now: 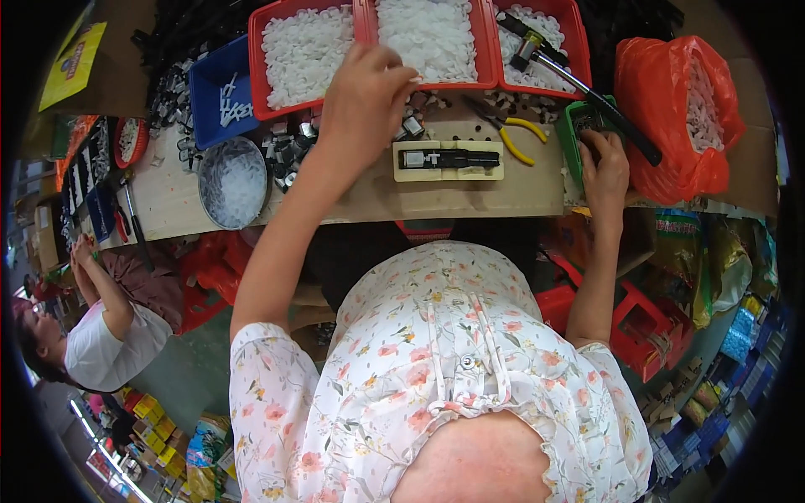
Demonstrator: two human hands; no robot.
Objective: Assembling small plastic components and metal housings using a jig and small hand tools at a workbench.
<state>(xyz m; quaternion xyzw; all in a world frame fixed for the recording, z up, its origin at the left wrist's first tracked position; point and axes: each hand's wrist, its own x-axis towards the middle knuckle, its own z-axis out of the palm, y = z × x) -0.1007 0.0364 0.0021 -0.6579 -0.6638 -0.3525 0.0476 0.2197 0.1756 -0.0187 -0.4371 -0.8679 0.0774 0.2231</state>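
Observation:
My left hand (365, 105) is above the front of the red bins, thumb and fingers pinched on a small white plastic piece (414, 79). Behind it, the red bins (362, 23) hold heaps of small white plastic pieces. My right hand (605, 172) dips its curled fingertips into a green bin (573, 151) of small dark parts; what they hold, if anything, is hidden. Between my hands, a cream fixture (449, 173) lies on the table with a black and silver part (453, 158) set in it.
Yellow-handled pliers (511, 134) lie behind the fixture. A hammer (579, 84) rests across the right red bin and green bin. Farther right stands a red plastic bag (662, 109). At left are a blue bin (201, 105), a metal bowl (208, 189) and another person (117, 335).

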